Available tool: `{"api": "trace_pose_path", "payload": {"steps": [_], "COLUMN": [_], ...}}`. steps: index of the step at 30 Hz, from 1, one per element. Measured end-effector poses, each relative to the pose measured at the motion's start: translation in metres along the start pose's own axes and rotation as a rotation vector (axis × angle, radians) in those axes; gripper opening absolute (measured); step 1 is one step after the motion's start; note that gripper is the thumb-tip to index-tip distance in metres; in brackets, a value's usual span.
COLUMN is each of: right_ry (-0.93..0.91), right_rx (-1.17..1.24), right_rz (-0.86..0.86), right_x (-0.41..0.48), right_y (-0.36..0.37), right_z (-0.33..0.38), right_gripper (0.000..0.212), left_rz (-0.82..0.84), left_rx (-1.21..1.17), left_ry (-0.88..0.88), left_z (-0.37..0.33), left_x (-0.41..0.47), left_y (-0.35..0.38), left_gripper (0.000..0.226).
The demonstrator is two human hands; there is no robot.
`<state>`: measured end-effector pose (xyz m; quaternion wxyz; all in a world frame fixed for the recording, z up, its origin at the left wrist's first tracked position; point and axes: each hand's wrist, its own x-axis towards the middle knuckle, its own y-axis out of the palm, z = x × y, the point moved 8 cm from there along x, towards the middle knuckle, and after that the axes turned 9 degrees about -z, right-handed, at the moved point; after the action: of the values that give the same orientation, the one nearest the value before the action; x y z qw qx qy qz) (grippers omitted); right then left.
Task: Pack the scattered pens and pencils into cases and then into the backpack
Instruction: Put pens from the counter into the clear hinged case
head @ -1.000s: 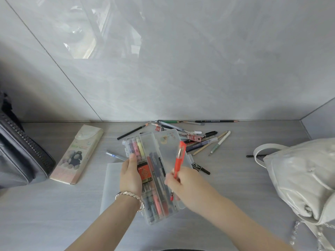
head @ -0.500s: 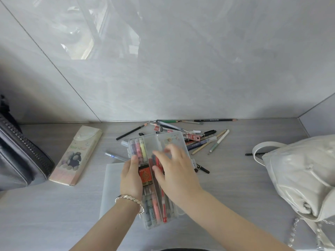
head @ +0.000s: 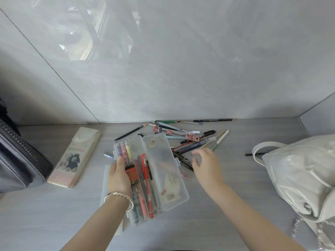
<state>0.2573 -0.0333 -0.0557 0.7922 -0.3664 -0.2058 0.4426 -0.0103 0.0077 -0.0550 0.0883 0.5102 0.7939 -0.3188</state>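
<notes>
My left hand (head: 118,175), with a silver bracelet (head: 118,197) on the wrist, grips the clear plastic pencil case (head: 137,217) by its left edge, the thumb lying across the tray. The case stands open, its frosted lid (head: 163,160) folded out to the right. Whether it rests on the grey wood-grain worktop (head: 54,214) or is held just above it, I cannot tell. A pale flat sheet (head: 106,185) shows under its left side. The tray holds pastel markers at the far end, an orange box marked 2B, and a red pen (head: 147,187) among darker ones.

Just right of the lid, my right hand (head: 206,165) is blurred, its fingers spread and holding nothing, over the near edge of the scattered pens and pencils (head: 190,137). That heap lies loose on the worktop beyond the case.

Far to the right is the glossy white backpack (head: 299,178), with a single black pencil (head: 248,154) beside its strap loop. To the left lies a long cream pencil case printed with a sheep (head: 76,156), closed, and beyond it a dark grey zipped bag (head: 18,160). A green pencil (head: 168,121) lies at the foot of the grey tiled wall (head: 181,69).
</notes>
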Motion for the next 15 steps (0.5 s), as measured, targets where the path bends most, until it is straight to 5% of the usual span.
{"api": "trace_pose_path", "payload": {"steps": [3, 11, 15], "right_ry": [0.092, -0.158, -0.052], "right_rx": [-0.183, -0.384, -0.224], "right_rz": [0.186, 0.416, 0.423], "right_x": [0.004, 0.007, 0.003], "right_y": [0.023, 0.063, 0.050], "right_z": [-0.041, -0.030, -0.030], "right_gripper": [0.031, 0.029, 0.019], "left_rz": [-0.022, -0.036, -0.060], "left_rx": [0.033, -0.060, -0.053], "left_ry": [-0.026, -0.102, -0.101], "left_z": [0.003, 0.010, 0.013], "left_x": [0.009, 0.016, 0.017], "left_y": [-0.006, -0.015, -0.019], "left_gripper": [0.053, 0.053, 0.053]}}
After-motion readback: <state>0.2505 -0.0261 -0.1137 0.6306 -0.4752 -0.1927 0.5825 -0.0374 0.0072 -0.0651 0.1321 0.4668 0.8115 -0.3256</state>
